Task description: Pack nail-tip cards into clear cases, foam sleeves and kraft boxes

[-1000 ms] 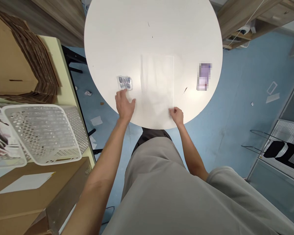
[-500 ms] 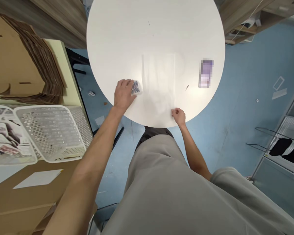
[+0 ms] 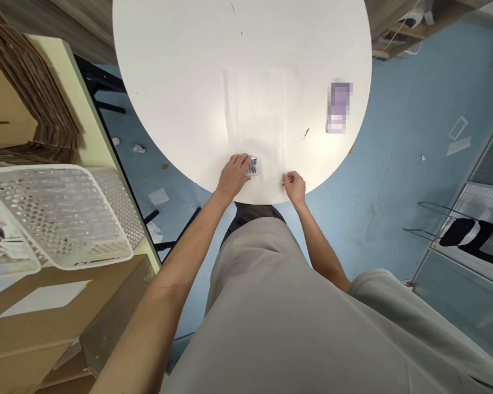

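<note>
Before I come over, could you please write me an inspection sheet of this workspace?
Surface: round white table, with a few dark marks.
Job's things: small clear pack with dark contents, within the outline of a clear plastic sheet; whether on or inside it, I cannot tell.
Clutter: purple, pixelated item at the table's right; scraps on the floor.
Hands: left hand over the pack, gripping it; right hand pinching the sheet's right edge.
Cables: thin pale line at upper right, possibly a cable.
Surroundings: perforated white basket and stacked cardboard at left; blue floor.
</note>
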`<action>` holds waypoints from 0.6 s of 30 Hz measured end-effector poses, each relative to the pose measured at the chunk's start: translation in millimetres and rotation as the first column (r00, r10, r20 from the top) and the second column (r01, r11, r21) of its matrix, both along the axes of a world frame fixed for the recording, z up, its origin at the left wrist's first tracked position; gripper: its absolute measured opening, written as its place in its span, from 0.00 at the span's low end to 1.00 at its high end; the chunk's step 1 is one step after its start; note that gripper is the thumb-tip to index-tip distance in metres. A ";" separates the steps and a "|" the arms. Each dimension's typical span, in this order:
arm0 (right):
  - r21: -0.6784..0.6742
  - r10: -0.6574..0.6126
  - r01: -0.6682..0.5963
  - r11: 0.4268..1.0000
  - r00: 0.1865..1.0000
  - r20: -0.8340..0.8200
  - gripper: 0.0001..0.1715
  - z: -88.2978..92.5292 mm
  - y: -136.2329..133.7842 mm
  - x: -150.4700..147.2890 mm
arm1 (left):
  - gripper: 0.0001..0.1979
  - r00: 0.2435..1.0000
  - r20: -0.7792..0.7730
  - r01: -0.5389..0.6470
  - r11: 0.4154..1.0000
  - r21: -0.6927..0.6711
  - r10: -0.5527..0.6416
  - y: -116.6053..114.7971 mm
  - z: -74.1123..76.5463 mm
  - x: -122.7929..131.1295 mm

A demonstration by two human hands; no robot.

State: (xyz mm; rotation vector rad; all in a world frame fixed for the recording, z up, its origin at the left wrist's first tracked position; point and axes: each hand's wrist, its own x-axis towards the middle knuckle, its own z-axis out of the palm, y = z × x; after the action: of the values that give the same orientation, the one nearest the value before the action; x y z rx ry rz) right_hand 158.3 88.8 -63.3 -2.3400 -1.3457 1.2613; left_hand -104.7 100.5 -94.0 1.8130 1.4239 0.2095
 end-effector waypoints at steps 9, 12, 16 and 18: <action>0.085 0.032 -0.035 0.996 0.999 0.037 0.20 6.5 -8.2 -4.6 | 0.40 1.000 -0.008 0.009 1.000 0.021 -0.009 -2.2 -3.2 6.8; 0.190 0.099 -0.115 0.975 0.991 0.095 0.22 15.8 -8.0 -12.5 | 0.39 1.000 -0.016 -0.001 0.999 0.032 0.001 -3.0 -6.6 7.2; 0.366 0.312 -0.331 0.870 0.943 0.111 0.21 29.7 -10.2 -41.1 | 0.36 1.000 0.008 -0.028 0.999 0.034 0.028 -3.5 -11.7 9.4; 0.390 0.421 -0.425 0.817 0.902 0.101 0.19 32.0 -11.9 -60.6 | 0.34 0.998 0.044 -0.056 0.998 0.037 0.054 -5.8 -12.5 9.0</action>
State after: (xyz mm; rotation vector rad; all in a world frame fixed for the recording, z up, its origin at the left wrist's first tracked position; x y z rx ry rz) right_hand 97.7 76.9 -31.2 -1.8226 -1.9908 0.9329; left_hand -95.8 94.8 -106.6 1.7910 1.4498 0.3039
